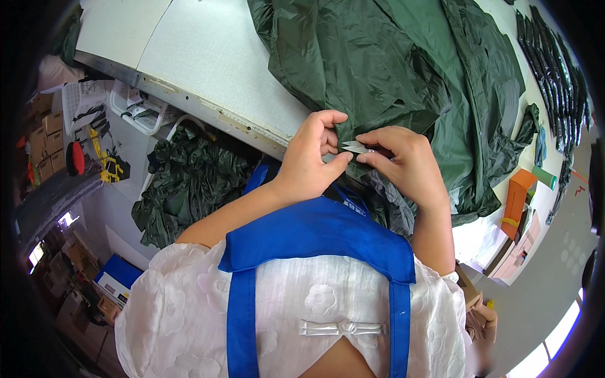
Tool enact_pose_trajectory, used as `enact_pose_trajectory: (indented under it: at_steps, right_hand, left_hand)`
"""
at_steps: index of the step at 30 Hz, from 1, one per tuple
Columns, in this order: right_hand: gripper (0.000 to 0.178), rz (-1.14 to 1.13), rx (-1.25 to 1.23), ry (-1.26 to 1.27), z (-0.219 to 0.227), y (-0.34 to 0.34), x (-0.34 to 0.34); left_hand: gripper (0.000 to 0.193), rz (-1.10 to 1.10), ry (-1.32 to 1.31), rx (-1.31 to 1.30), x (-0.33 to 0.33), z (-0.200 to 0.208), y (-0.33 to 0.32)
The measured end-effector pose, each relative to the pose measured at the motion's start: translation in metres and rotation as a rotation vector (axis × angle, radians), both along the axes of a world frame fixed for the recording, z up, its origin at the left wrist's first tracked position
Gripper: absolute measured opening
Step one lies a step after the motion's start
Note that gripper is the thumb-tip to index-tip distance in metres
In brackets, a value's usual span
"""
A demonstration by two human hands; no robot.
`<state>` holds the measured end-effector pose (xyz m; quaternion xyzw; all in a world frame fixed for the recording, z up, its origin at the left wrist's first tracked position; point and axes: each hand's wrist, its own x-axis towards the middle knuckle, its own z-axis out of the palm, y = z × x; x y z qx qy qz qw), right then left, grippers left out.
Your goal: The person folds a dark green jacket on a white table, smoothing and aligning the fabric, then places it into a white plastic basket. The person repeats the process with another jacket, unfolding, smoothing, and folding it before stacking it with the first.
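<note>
A large dark green shiny garment (403, 69) lies spread on a white table (208, 57). My left hand (309, 157) pinches the garment's near edge at the table's front rim. My right hand (406, 164) is closed on small metal snips (353, 147), whose blades point left toward my left fingers and the fabric edge. The two hands are almost touching. I wear a blue apron over a white top.
A pile of the same green fabric (189, 183) hangs below the table at left. An orange box (518, 201) and a teal cylinder (544, 177) sit at the right. Dark strips (554, 63) lie in a row at far right. Cardboard boxes (47, 142) stand on the left.
</note>
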<state>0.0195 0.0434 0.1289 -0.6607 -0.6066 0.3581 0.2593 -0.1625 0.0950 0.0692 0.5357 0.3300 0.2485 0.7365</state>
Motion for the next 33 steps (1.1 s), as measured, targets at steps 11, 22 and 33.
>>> enact_pose_trajectory:
  at_steps: [11, 22, 33]
  right_hand:
    - [0.028, -0.331, 0.000, 0.145, -0.017, -0.011, 0.013]
    - [0.027, -0.168, 0.071, 0.120, -0.025, -0.001, 0.002]
    - [0.025, -0.336, -0.086, 0.300, -0.026, -0.005, 0.001]
  left_hand:
    - [0.060, 0.020, -0.157, -0.237, 0.000, 0.000, 0.001]
    - [0.061, 0.012, -0.226, -0.346, -0.002, -0.003, 0.003]
    - [0.060, -0.034, -0.184, -0.224, -0.003, -0.004, 0.002]
